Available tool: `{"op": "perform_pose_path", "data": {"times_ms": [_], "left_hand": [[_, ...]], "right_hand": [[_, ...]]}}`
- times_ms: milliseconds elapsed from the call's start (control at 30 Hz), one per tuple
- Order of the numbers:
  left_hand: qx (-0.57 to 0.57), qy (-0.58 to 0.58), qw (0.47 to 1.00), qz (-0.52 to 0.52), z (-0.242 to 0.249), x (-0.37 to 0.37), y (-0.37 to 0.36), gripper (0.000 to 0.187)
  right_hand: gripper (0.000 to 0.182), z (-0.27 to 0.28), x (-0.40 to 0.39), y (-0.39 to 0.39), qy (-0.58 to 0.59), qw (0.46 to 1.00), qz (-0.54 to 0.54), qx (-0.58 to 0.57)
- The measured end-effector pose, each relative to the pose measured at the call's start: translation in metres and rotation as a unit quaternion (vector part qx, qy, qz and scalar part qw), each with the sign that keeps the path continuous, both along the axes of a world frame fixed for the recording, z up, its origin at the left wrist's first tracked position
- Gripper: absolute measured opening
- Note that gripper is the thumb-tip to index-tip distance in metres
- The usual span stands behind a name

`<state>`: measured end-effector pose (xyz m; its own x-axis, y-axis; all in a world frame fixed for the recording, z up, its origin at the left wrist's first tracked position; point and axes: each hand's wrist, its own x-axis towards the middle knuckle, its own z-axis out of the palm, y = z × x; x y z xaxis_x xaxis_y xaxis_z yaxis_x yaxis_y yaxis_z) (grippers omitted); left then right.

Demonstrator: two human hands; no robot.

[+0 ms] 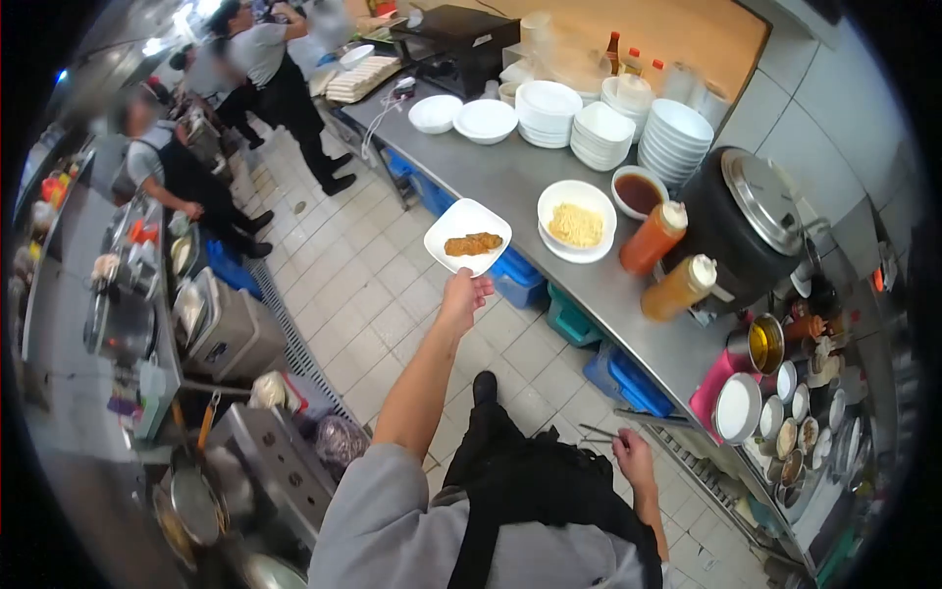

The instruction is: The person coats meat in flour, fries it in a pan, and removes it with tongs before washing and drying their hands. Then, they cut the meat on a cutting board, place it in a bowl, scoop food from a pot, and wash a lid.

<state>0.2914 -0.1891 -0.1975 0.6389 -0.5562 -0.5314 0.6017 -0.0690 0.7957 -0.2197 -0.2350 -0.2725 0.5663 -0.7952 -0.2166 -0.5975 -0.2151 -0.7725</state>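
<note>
A white square plate (440,236) with a browned piece of food (473,244) on it is held out over the floor, its near edge pinched by my left hand (464,294). Low at my right side, my right hand (633,458) is closed around thin dark tongs (597,430), whose tips point left. To the right of the plate, on the steel counter (599,290), stands a white bowl (577,253) with pale yellow shredded food (576,225). Next to that bowl are a bowl of dark red sauce (639,191), an orange squeeze bottle (654,239) and a yellow-brown one (679,288).
Stacked white bowls (675,142) line the counter's back beside a black round cooker (736,231). Small bowls and a pot (765,344) crowd the right end. Blue bins (628,378) sit below. Several people (280,79) stand at upper left; a cooking station (275,471) lies at left.
</note>
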Motion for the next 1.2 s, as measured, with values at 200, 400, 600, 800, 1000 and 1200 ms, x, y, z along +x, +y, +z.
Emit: {"op": "perform_pose_path", "data": {"times_ms": [200, 400, 600, 800, 1000, 1200], "left_hand": [[0.020, 0.045, 0.999, 0.001, -0.048, 0.095, -0.103, 0.031], [0.046, 0.006, 0.998, -0.035, -0.062, 0.152, -0.165, 0.065], [0.102, -0.023, 0.992, -0.075, -0.046, 0.158, -0.105, 0.094], [0.173, -0.065, 0.980, -0.078, -0.069, 0.066, 0.100, 0.082], [0.253, 0.003, 0.951, 0.181, -0.037, -0.114, 0.293, 0.079], [0.254, 0.062, 0.914, 0.309, 0.020, -0.335, 0.364, 0.081]], "right_hand": [[0.025, 0.048, 0.044, 0.040, 0.057, 0.991, -0.118, 0.017], [0.025, 0.067, 0.113, 0.035, 0.081, 0.987, -0.131, 0.047], [0.028, 0.037, 0.144, -0.007, 0.052, 0.998, 0.004, -0.024], [0.030, 0.012, 0.211, -0.061, 0.017, 0.978, 0.206, -0.032], [0.033, 0.011, 0.317, -0.078, -0.018, 0.898, 0.435, 0.070], [0.022, 0.064, 0.388, 0.003, -0.068, 0.754, 0.649, 0.073]]}}
